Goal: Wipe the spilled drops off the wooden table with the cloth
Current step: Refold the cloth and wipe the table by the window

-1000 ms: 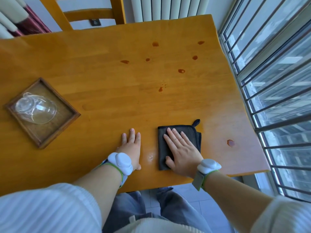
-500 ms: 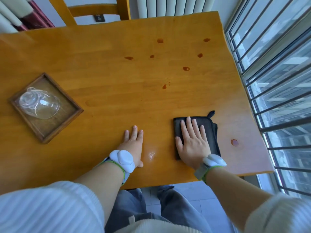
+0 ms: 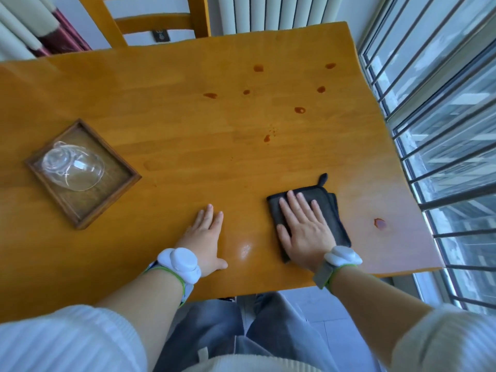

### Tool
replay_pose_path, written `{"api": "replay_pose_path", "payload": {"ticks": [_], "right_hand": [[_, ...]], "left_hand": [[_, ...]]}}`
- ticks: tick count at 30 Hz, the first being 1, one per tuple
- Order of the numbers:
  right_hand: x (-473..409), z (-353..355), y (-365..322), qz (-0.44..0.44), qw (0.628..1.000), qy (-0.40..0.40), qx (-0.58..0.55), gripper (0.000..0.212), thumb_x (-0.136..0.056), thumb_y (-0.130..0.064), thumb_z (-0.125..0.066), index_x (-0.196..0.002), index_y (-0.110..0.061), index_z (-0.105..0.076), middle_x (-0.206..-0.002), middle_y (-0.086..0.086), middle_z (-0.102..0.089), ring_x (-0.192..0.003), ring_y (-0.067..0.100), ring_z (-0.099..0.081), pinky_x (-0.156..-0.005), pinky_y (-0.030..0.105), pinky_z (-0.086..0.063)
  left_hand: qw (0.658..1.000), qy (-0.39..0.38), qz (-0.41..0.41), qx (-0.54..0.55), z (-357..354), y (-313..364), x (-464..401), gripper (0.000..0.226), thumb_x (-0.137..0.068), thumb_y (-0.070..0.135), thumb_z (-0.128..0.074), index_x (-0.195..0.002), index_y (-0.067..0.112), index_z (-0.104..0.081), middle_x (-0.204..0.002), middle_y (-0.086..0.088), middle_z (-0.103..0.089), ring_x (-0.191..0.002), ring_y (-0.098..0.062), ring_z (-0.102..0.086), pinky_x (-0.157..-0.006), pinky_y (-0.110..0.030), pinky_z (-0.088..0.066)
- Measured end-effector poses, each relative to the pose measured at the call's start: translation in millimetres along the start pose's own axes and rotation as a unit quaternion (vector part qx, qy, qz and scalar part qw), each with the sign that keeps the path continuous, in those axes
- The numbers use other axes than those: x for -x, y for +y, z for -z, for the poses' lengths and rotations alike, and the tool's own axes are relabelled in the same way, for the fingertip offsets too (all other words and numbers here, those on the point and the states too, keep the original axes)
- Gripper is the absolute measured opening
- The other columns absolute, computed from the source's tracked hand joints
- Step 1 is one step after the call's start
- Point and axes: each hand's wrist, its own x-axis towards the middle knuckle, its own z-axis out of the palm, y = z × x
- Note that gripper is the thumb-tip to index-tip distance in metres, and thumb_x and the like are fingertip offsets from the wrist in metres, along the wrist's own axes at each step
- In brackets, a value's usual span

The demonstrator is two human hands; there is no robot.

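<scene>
A dark grey folded cloth (image 3: 331, 208) with a small hanging loop lies on the wooden table (image 3: 174, 124) near the front edge. My right hand (image 3: 304, 228) presses flat on it, fingers spread and pointing away from me. My left hand (image 3: 205, 237) rests flat on the bare wood to the left of the cloth, holding nothing. A wet sheen (image 3: 245, 249) shows between the hands. Several brown drops dot the far half of the table, such as one drop (image 3: 299, 110) and another drop (image 3: 266, 138). A larger brown drop (image 3: 380, 223) sits right of the cloth.
A dark wooden tray (image 3: 107, 196) at the left holds an upturned glass cup (image 3: 72, 166). A wooden chair (image 3: 150, 20) stands at the far side. Window bars (image 3: 442, 146) run along the right, close to the table's edge.
My right hand has slid the cloth to the right, away from my left hand and toward the large drop. The left hand has stayed in place.
</scene>
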Motion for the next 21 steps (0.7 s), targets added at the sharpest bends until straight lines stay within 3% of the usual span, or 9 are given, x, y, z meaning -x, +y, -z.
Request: {"api": "replay_pose_path", "payload": {"ticks": [4, 9, 14, 17, 21], "right_hand": [[-20, -11, -50, -0.144, 0.989, 0.01, -0.027, 0.066, -0.102, -0.049, -0.021, -0.159, -0.02, -0.004, -0.166, 0.0, 0.005, -0.152, 0.017, 0.011, -0.122, 0.043, 0.011], [6, -27, -123, -0.036, 0.999, -0.014, -0.027, 0.067, -0.099, -0.048, -0.025, -0.158, -0.018, -0.014, -0.166, 0.002, -0.004, -0.153, 0.018, 0.004, -0.123, 0.044, 0.006], [32, -22, -90, 0.087, 0.996, -0.029, 0.006, 0.065, -0.099, -0.049, -0.03, -0.157, -0.02, -0.024, -0.165, 0.0, -0.011, -0.153, 0.019, -0.008, -0.123, 0.043, -0.003], [23, -15, -69, -0.005, 1.0, -0.008, 0.004, 0.066, -0.098, -0.049, -0.028, -0.157, -0.021, -0.022, -0.165, -0.001, -0.01, -0.153, 0.018, -0.006, -0.124, 0.043, -0.002], [-1, -24, -100, -0.171, 0.985, 0.009, -0.028, 0.068, -0.099, -0.05, -0.025, -0.159, -0.022, -0.009, -0.166, -0.001, 0.002, -0.152, 0.016, 0.007, -0.122, 0.041, 0.01]], "left_hand": [[1.0, -0.01, 0.03, -0.006, -4, -20, 10, 0.118, -0.082, 0.054, -0.071, -0.155, 0.025, 0.017, -0.158, 0.0, 0.034, -0.149, -0.028, 0.019, -0.119, -0.058, -0.013], [0.999, -0.017, 0.034, -0.001, -7, -40, 20, 0.119, -0.08, 0.055, -0.072, -0.155, 0.026, 0.015, -0.158, 0.0, 0.035, -0.149, -0.03, 0.018, -0.116, -0.063, -0.016], [1.0, -0.022, 0.018, 0.011, -6, -58, 24, 0.119, -0.08, 0.056, -0.072, -0.156, 0.027, 0.014, -0.158, 0.001, 0.035, -0.149, -0.029, 0.017, -0.115, -0.064, -0.019], [1.0, -0.021, 0.01, 0.018, -8, -65, 26, 0.117, -0.08, 0.055, -0.072, -0.156, 0.028, 0.013, -0.157, 0.002, 0.035, -0.15, -0.029, 0.017, -0.115, -0.064, -0.019], [1.0, -0.019, 0.003, 0.012, -8, -72, 25, 0.116, -0.081, 0.056, -0.071, -0.156, 0.027, 0.013, -0.158, 0.001, 0.034, -0.15, -0.029, 0.017, -0.115, -0.064, -0.019]]}}
